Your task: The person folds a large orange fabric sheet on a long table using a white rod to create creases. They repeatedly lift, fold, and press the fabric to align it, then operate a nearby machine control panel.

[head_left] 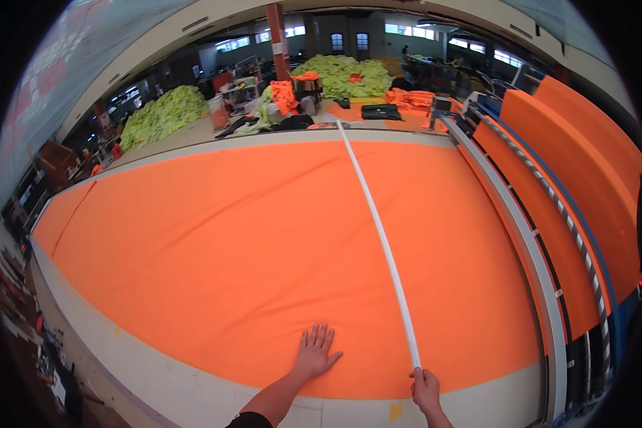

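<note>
A wide sheet of orange fabric (278, 235) lies spread over a long pale table (143, 357), with a few shallow creases running across it. My left hand (317, 354) rests flat on the cloth close to its near edge, fingers spread. In my right hand (426, 389) is the near end of a long thin white rod (385, 242), gripped with the fingers wrapped round it. The rod reaches across the fabric to the table's far side. Whether it touches the cloth along its whole length I cannot tell.
To the right, a spreading machine with a grey rail (513, 221) and a striped roller (560, 203) carries a large orange fabric roll (578, 135). Yellow-green cloth heaps (349, 75) lie beyond the table, near a red-brown pillar (278, 43). Yellow tape (396, 411) marks the near edge.
</note>
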